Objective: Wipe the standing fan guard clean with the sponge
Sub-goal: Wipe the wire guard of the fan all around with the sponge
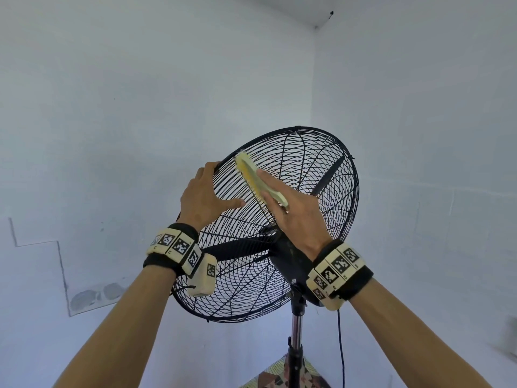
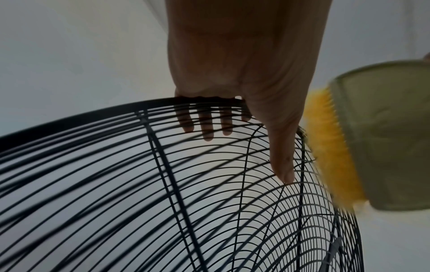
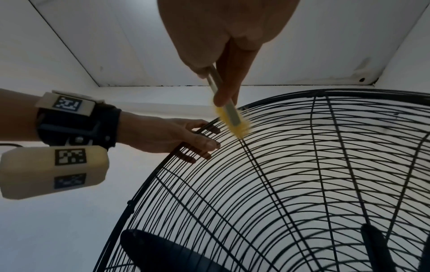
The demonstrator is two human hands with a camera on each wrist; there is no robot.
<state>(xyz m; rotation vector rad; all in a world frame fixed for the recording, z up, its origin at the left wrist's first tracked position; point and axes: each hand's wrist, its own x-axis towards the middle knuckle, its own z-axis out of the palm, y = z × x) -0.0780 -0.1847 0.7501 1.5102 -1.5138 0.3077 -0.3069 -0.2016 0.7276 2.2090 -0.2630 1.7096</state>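
Your left hand (image 1: 205,196) sits at the upper left edge of the fan guard (image 1: 316,175): four fingers (image 2: 207,127) hook over the black rim and show through the wires on the far side, thumb (image 2: 282,156) laid out flat across the near face of the grille. Just to the right, touching the wires near that same rim, is the sponge (image 1: 253,175), a flat yellow-green pad with a fuzzy brighter yellow side turned onto the guard. Your right hand (image 1: 296,208) clamps it from behind, fingers stretched along its back and pinching it edge-on in the right wrist view. The two hands are close but apart, the sponge between them. The guard tilts back and upward, with dark fan blades (image 3: 163,252) visible behind the wires. Below, the motor housing (image 1: 288,259) joins a metal pole (image 1: 296,329), a dark cable (image 1: 340,345) hanging beside it. Pale walls (image 1: 112,93) meet in a corner behind; both wrists carry marker-tagged bands (image 1: 179,247).
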